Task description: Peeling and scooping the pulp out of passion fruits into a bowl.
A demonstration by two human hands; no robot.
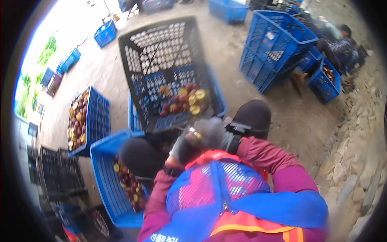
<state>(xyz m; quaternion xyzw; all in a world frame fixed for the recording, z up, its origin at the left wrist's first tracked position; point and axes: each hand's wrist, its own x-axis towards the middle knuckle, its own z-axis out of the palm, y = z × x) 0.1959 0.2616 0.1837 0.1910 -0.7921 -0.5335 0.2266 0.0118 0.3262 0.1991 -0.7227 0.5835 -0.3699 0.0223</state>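
My gloved left hand (pixel 184 148) and my gloved right hand (pixel 211 131) are close together in front of my body, near the low edge of a tilted black plastic crate (pixel 160 54). Both hands are blurred. Something small and yellowish, perhaps a fruit, shows between them. Inside the black crate lie reddish round fruits (pixel 183 98), some cut to show yellow flesh. The crate rests over a blue plastic crate (pixel 216 87). By my left knee, a blue crate (pixel 102 181) holds many more fruits (pixel 130 184), whole and cut.
A blue crate of fruits (pixel 104 115) stands at the left. Stacked blue crates (pixel 260 54) are at the right; behind them a person (pixel 341 48) sits near another blue crate (pixel 328 90) with fruit pieces. Black crates (pixel 57 172) stand lower left. A stone wall (pixel 347 181) runs along the right.
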